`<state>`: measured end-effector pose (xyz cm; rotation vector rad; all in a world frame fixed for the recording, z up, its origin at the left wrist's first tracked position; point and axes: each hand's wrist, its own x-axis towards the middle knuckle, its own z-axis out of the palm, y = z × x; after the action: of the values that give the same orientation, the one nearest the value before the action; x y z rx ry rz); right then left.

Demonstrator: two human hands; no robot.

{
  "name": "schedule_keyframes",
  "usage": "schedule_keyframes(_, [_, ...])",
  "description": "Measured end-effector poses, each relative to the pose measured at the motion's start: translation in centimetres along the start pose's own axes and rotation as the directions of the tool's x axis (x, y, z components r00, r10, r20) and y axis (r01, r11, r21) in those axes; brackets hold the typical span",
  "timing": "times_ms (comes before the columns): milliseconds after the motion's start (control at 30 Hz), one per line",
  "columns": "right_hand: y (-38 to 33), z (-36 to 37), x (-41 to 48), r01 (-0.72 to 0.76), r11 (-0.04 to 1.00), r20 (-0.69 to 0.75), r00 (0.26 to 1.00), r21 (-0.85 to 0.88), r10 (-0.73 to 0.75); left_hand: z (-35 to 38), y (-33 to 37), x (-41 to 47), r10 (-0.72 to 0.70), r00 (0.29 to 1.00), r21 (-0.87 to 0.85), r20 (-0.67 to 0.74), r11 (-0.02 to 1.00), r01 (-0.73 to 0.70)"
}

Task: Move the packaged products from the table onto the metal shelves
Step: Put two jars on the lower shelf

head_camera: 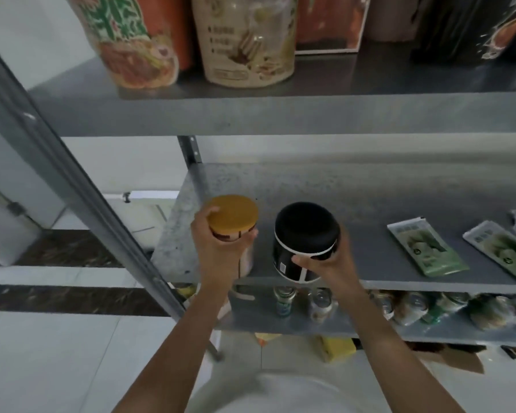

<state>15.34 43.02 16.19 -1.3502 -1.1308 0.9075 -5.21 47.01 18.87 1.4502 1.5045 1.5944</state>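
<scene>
Left hand point(218, 252) grips a yellow-lidded jar point(233, 214), right hand point(328, 265) a matte black tub point(306, 226), above speckled metal shelf point(376, 201).

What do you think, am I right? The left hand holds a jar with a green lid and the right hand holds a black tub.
Not quite. The head view shows the jar in the left hand has a mustard-yellow lid, not green. The right hand does hold the black tub.
</scene>
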Motion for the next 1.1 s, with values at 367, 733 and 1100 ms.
schedule_keyframes(367, [0.5, 3.9, 6.4, 0.005, 1.0, 0.211, 0.978, -0.009, -0.003, -0.9, -5.0, 3.2, 0.016, 0.99, -0.011, 0.139, 1.0, -0.015])
schedule_keyframes(733, [0.1, 5.8, 5.0, 0.128, 0.991, -0.036, 0.991, -0.05, -0.13, -0.9, -5.1, 2.0, -0.256, 0.962, 0.023, 0.096, 0.967, 0.255])
schedule_keyframes(1100, [-1.9, 3.4, 6.4, -0.012, 0.974, 0.178, 0.983, -0.227, 0.054, -2.7, -7.4, 1.7, -0.246, 0.943, 0.039, 0.224, 0.969, 0.244])
